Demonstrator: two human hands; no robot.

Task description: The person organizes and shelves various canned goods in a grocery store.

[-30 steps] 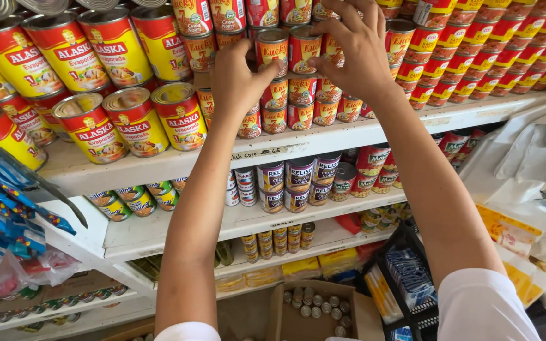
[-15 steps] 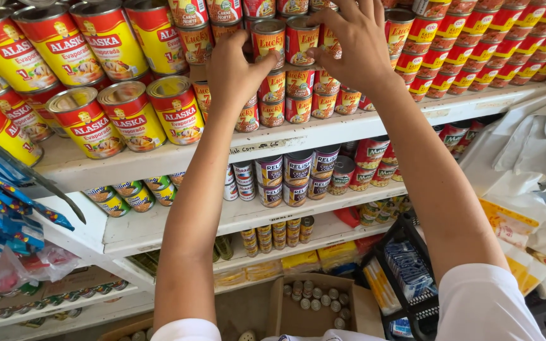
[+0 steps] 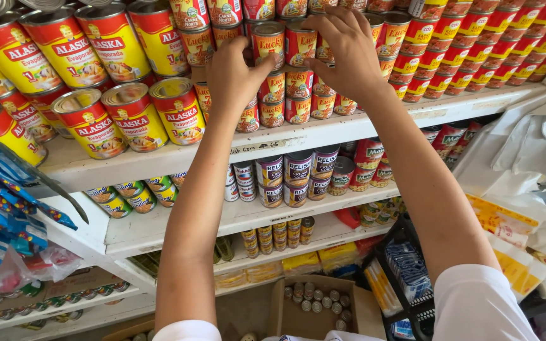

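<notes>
Both my arms reach up to a white wooden shelf [image 3: 323, 136] stacked with small red and yellow cans [image 3: 284, 76]. My left hand [image 3: 235, 76] rests on the left side of that stack, thumb touching a can in the upper row [image 3: 268, 43]. My right hand [image 3: 345, 53] is spread over the right side of the stack, its fingers curled on the can next to it [image 3: 299, 43]. Neither hand has a can lifted clear; both press against the stacked cans.
Large red and yellow milk cans [image 3: 127, 113] fill the shelf to the left. Rows of red cans [image 3: 475, 57] run off to the right. Lower shelves hold dark-labelled cans [image 3: 298, 177]. An open cardboard box [image 3: 317, 303] of cans sits below. Blue sachets [image 3: 7, 208] hang at the left.
The view has shifted a little lower and closer. Both hands stay on the stack of small cans, with the fingers barely moved.
</notes>
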